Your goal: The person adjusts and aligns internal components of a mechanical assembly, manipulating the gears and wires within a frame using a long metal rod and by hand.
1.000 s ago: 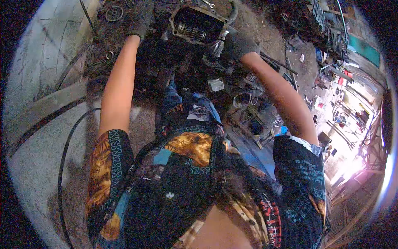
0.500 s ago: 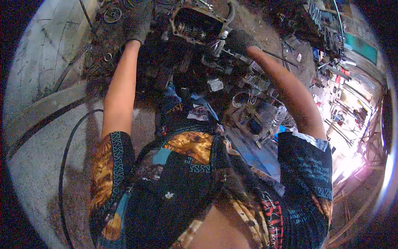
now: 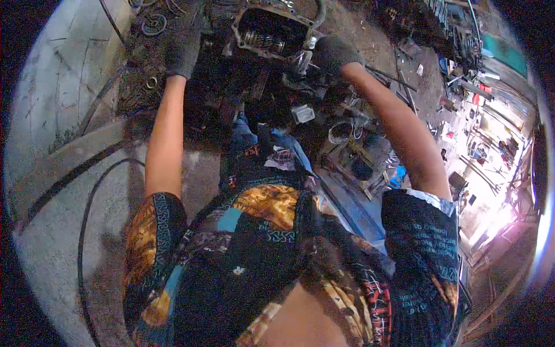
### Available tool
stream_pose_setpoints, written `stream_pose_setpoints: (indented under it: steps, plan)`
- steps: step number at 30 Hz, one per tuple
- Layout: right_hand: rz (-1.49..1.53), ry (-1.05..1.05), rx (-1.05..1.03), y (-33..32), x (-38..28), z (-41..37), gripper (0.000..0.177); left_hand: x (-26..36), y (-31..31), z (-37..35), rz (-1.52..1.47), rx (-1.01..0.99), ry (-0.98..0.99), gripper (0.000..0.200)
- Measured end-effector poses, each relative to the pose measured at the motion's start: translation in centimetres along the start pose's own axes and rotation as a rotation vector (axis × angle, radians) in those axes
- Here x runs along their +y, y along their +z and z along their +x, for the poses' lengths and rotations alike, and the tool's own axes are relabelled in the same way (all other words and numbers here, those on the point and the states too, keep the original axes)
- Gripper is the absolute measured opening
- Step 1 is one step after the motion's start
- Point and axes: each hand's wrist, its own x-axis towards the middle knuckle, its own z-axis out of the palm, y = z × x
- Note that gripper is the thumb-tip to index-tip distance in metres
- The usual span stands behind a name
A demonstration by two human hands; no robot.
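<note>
An open metal gear housing [image 3: 245, 39] sits at the top middle, with shiny gears [image 3: 266, 41] visible in its dark hollow. My right hand [image 3: 335, 55], in a dark work glove, is close against the housing's right side. Its fingers look curled into a fist, and whatever they hold is hidden. My left hand [image 3: 182, 55], gloved in dark fabric too, reaches over the dirty floor left of the housing. Shadow swallows its fingers, so I cannot see whether it grips anything.
A round metal ring [image 3: 153, 24] lies at upper left and a black hose [image 3: 87, 220] curves over the concrete below. A clear plastic container [image 3: 303, 114], a wire-rimmed bowl [image 3: 341, 133] and scattered metal parts lie below the housing. Long rods [image 3: 399, 81] rest at right.
The view has shifted slightly. My left hand sits lower in view, and my right hand shows more of its rounded glove beside the housing. The housing appears a little further left.
</note>
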Motion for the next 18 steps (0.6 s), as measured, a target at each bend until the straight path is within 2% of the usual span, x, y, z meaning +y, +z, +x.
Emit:
stream_pose_setpoints:
  steps: [2, 3, 5, 6, 7, 8, 9, 10, 11, 12, 14, 15, 16, 17, 18]
  plan:
    - [-0.224, 0.206, -0.368, 0.0, 0.6, 1.3, 0.035, -0.5, 0.9, 1.2, -0.043, -0.002, -0.004, 0.043]
    - [-0.227, 0.206, -0.368, 0.3, 1.3, 1.5, 0.035, -0.6, 1.6, 1.8, -0.32, 0.034, -0.086, 0.042]
    - [0.1, 0.117, -0.261, 2.3, 2.0, 0.9, 0.035, -0.8, 3.0, 2.3, -0.869, 0.1, -0.262, 0.041]
    - [0.096, 0.101, -0.268, 5.0, 2.0, 0.3, 0.035, -0.9, 3.4, 2.6, -1.139, 0.153, -0.35, 0.041]
    - [0.085, -0.007, -0.055, 8.9, 1.5, -0.5, 0.033, -1.0, 3.3, 3.0, -1.403, 0.218, -0.428, 0.042]
    - [0.094, -0.1, 0.148, 11.3, 0.4, -1.8, 0.032, 1.1, 1.6, 2.8, -1.388, 0.231, -0.447, 0.042]
    - [0.115, -0.107, 0.139, 11.0, -0.2, -2.0, 0.032, 4.8, -1.2, 3.1, -0.773, 0.158, -0.367, 0.042]
    - [0.143, 0.017, 0.089, 9.0, -0.7, -1.9, 0.032, 6.8, -2.6, 3.1, -0.162, 0.068, -0.271, 0.042]
    - [0.171, 0.158, 0.038, 5.7, -2.1, -2.5, 0.031, 6.5, -2.3, 2.0, -0.153, 0.046, -0.279, 0.042]
    - [0.033, 0.206, -0.252, -1.4, -5.5, -1.3, 0.03, 5.2, -1.7, 1.4, -0.064, 0.071, -0.223, 0.041]
    - [-0.048, 0.133, -0.29, -2.4, -3.1, -1.8, 0.029, 3.0, -0.1, -0.4, 0.017, 0.095, -0.153, 0.045]
    - [-0.048, 0.143, -0.287, -2.3, -2.1, -1.9, 0.029, 2.0, 0.8, -1.9, -0.04, 0.184, -0.185, 0.048]
    - [-0.081, 0.051, -0.216, -2.0, -1.2, -2.0, 0.03, 1.5, 1.5, -2.9, -0.098, 0.273, -0.22, 0.051]
    - [-0.117, -0.045, -0.139, -2.3, -1.2, -1.7, 0.031, 1.5, 1.8, -3.0, -0.103, 0.274, -0.211, 0.051]
    - [-0.121, -0.045, -0.129, -2.4, -1.2, -1.1, 0.031, 1.4, 1.9, -2.9, 0.199, 0.363, -0.073, 0.054]
